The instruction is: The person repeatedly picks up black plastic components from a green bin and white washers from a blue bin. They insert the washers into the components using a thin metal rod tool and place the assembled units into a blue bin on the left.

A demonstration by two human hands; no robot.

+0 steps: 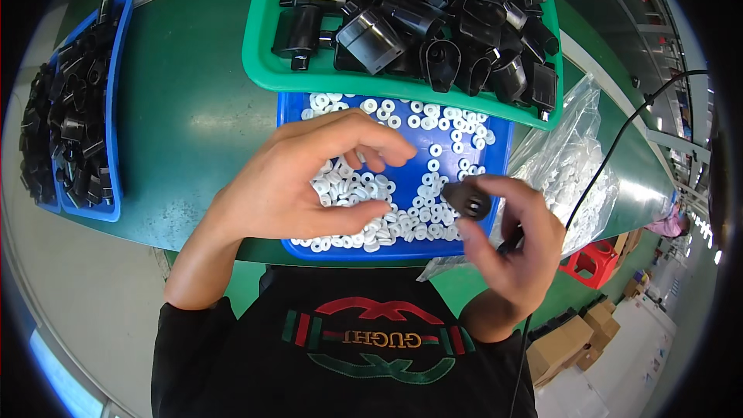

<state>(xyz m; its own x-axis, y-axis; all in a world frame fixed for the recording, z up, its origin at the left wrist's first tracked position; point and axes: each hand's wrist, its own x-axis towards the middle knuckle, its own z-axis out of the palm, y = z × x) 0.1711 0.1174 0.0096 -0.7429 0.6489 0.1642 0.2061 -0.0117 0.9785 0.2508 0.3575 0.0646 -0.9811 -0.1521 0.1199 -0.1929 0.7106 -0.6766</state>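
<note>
Between the thumb and fingers of my right hand (522,236) is a small black plastic part (469,200), tilted so that a round end with an opening shows. My left hand (309,178) hovers over the blue tray (414,246), thumb and fingers curved apart with nothing between them. Many small white ring washers (348,186) lie scattered and heaped in that tray, some hidden beneath my left hand. Just beyond, a green tray (263,70) overlaps the blue tray's far edge and holds a pile of black plastic housings (371,39).
At the far left stands a blue bin (116,108) of black parts. A clear plastic bag (580,162) of white pieces rests right of the tray, with a black cable (611,156) passing over it. A red stool (592,263) and cardboard boxes (565,344) stand on the floor at right.
</note>
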